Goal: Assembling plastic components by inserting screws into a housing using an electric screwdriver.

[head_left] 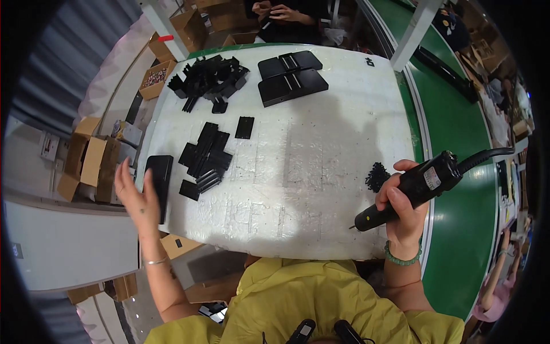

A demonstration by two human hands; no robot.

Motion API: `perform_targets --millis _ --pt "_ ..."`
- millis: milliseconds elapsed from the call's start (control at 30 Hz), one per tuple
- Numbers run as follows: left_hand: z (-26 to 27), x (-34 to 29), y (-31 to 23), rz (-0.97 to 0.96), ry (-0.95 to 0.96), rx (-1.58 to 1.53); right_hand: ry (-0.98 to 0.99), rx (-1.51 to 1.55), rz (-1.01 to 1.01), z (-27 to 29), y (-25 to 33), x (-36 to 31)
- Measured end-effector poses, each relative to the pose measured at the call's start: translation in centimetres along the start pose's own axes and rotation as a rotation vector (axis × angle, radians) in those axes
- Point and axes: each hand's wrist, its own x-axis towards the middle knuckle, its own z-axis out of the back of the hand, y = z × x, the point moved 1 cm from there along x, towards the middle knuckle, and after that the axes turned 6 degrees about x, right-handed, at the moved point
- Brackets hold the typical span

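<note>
In my right hand is a black electric screwdriver, its thin bit slanting down over the front right of the table. Its cord runs off to the right. My left hand is open at the table's left edge, thumb and fingers apart. Beside it stands a long black box-shaped part; the thumb overlaps it, and I cannot tell whether they touch. A heap of small black screws lies just left of my right hand. Left of the middle are a pile of flat black plates and a separate plate.
A heap of black plastic parts and two larger black housings occupy the table's far side. A green conveyor runs along the right, bearing a long black part. Cardboard boxes stand at left; another person's hands show beyond the table.
</note>
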Motion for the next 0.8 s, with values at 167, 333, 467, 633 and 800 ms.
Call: perform_targets --millis 167,333,467,633,800 --pt "-7.5 6.2 -15.6 -0.385 0.433 -0.597 -0.04 0.013 0.007 0.2 0.8 -0.2" --pt "-17.6 8.5 -19.8 -0.421 0.471 -0.253 -0.132 0.01 0.052 1.4 1.8 -1.3" --pt "-17.9 9.4 -21.7 -0.347 0.632 -0.283 -0.237 -0.007 0.093 4.1 2.5 -1.4" --pt "-17.9 7.9 -21.4 -0.342 0.565 -0.267 -0.236 0.029 0.107 4.1 2.3 -1.1" --pt "-17.2 7.4 -21.3 -0.425 0.608 -0.419 -0.211 0.05 0.065 4.0 2.1 -1.4"
